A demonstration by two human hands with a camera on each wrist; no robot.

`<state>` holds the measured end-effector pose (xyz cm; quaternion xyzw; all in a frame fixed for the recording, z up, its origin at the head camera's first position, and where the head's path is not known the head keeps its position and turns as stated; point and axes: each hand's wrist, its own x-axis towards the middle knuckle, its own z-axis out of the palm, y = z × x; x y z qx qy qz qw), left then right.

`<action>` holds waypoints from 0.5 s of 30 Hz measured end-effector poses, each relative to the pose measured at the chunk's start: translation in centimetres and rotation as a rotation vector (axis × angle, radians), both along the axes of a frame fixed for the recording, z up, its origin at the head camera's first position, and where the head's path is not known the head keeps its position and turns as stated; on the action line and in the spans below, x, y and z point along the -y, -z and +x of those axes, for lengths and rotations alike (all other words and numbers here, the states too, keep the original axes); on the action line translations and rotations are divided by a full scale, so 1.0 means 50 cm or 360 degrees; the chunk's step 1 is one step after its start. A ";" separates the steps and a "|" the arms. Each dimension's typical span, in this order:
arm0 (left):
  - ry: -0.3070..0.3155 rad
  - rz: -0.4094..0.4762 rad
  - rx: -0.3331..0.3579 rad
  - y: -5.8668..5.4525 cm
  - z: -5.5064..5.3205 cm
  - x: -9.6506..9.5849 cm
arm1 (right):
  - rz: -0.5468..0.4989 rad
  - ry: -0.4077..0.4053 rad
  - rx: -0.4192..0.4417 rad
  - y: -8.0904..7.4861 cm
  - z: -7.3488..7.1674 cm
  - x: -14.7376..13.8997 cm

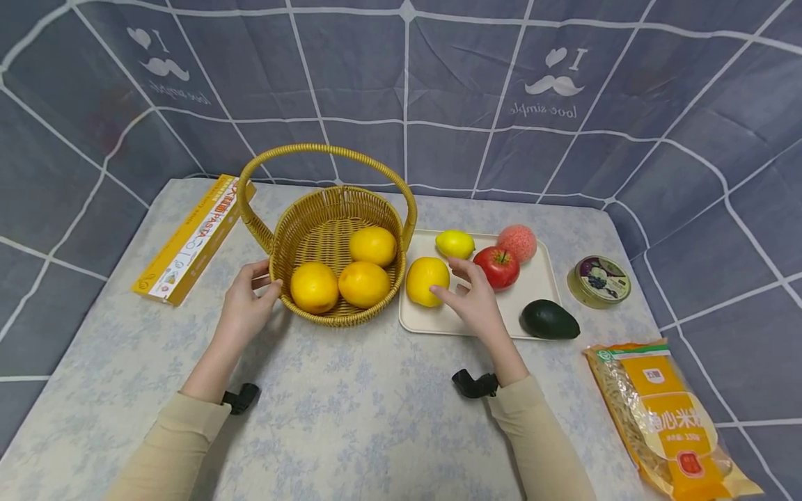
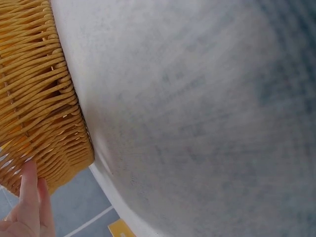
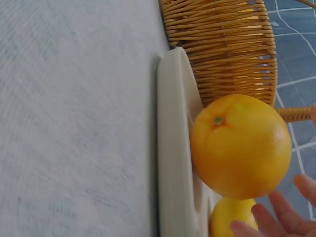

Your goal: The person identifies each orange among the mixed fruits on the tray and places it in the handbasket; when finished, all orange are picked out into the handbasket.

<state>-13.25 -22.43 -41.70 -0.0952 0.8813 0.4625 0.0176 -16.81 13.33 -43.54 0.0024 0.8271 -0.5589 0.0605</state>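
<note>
An orange point(image 1: 428, 282) sits on the left end of a cream tray point(image 1: 438, 324). My right hand point(image 1: 471, 292) is spread beside its right side, thumb and fingers apart; in the right wrist view the fingertips point(image 3: 284, 210) stand near the orange point(image 3: 242, 148) without gripping it. My left hand point(image 1: 246, 300) is at the left side of a wicker basket point(image 1: 341, 321), its fairly straight fingers point(image 2: 29, 187) touching the woven wall point(image 2: 39, 98). Inside the basket lie three yellow-orange fruits point(image 1: 364, 284). Its tall handle point(image 1: 326, 147) stands up.
The tray also bears a lemon point(image 1: 455, 243), a red apple point(image 1: 497, 268), a pink round fruit point(image 1: 516, 242) and an avocado point(image 1: 549, 319). A round tin point(image 1: 599, 281) and a noodle bag point(image 1: 673, 421) lie to the right. A pasta box point(image 1: 194, 240) lies left.
</note>
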 end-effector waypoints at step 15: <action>-0.0002 -0.0005 -0.0020 0.002 -0.001 0.000 | 0.0042 0.0032 0.0170 0.027 -0.017 0.027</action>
